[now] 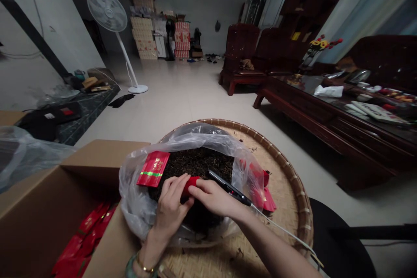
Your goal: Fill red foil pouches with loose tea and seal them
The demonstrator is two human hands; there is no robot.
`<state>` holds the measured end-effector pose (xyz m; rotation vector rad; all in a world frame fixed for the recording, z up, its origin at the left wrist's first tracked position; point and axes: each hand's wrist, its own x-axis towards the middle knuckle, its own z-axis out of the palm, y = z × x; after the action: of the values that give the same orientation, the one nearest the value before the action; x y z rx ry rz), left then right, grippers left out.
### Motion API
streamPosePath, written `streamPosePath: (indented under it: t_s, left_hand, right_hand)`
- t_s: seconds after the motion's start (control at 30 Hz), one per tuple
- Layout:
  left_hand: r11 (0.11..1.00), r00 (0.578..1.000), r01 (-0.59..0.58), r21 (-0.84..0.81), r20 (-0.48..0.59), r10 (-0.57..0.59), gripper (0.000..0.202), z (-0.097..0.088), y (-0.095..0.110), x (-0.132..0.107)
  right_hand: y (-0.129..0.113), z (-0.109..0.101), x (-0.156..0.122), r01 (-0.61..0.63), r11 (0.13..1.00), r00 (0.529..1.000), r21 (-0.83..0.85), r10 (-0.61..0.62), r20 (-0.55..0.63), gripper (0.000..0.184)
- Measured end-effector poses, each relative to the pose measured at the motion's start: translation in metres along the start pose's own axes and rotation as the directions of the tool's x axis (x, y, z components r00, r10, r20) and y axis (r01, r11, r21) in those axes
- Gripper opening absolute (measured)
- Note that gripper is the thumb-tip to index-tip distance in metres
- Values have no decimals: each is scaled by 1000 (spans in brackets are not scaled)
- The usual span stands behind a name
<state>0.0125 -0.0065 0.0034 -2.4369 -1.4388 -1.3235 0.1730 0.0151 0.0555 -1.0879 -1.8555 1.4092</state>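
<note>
My left hand (170, 208) and my right hand (213, 197) both pinch a small red packet (190, 185), held over a clear plastic bag (137, 200) full of dark loose tea leaves (195, 163). Another red packet (153, 169) with a green stripe lies on the tea at the bag's left. Behind my right hand lies a black handheld tool (228, 187), a thin white cord trailing from it. The bag rests on a round woven bamboo tray (286, 173). Several more red packets (265, 195) lie at the bag's right side.
An open cardboard box (48, 208) at the left holds several red packets (84, 239). A dark wooden coffee table (342, 121) and wooden chairs (247, 52) stand to the right. A standing fan (109, 13) and stacked cartons (146, 39) are at the back. A black stool (339, 239) sits at the lower right.
</note>
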Motion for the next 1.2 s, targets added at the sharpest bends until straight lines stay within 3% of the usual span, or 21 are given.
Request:
streamPosePath:
  t_s: [0.1, 0.17, 0.2, 0.27, 0.37, 0.57, 0.63, 0.7, 0.77, 0.83, 0.97, 1.2]
  left_hand:
    - [995, 992, 96, -4, -78, -96, 38, -1, -6, 0]
    - [986, 977, 167, -24, -128, -169, 35, -5, -9, 0]
    - [979, 968, 200, -42, -144, -204, 34, -7, -11, 0]
    - [963, 951, 255, -83, -160, -265, 33, -10, -12, 0]
    - [949, 938, 293, -115, -157, -308, 32, -10, -13, -2]
    - [942, 931, 304, -139, -166, -325, 33, -9, -12, -4]
    - [943, 929, 302, -137, -180, -324, 33, -10, -12, -3]
    - [943, 924, 303, -136, -200, -326, 32, -11, -12, -3]
    - [941, 917, 309, -135, -221, -333, 32, -12, -12, -2]
    - [939, 911, 317, -132, -234, -340, 31, -12, -13, -1]
    - [936, 910, 323, -138, -226, -347, 31, -13, -15, -1]
    - [920, 898, 351, -172, -215, -383, 30, -10, -15, 0]
  right_hand:
    - [-4, -15, -2, 11, 982, 992, 186, 12, -122, 39]
    - [-1, -26, -7, -29, 975, 975, 222, 76, -209, 37]
    - [1, -29, -11, -74, 983, 976, 165, 106, -189, 34]
    - [7, -31, -20, -147, 984, 988, -101, 141, -69, 28]
    - [13, -29, -32, -134, 875, 990, -466, 137, -28, 25]
    - [20, -27, -18, -147, 742, 986, -654, 60, -155, 29]
    - [21, -20, -4, -78, 710, 996, -700, 24, -86, 38]
    - [21, -10, 11, 9, 661, 1000, -751, 5, 17, 61]
    - [21, 1, 27, 21, 593, 994, -805, 71, 78, 83]
    - [20, 10, 40, 18, 546, 987, -837, 122, 101, 89]
    - [21, 14, 49, 32, 535, 989, -844, 103, 102, 68]
    - [30, 12, 46, 43, 615, 992, -788, 66, 105, 52]
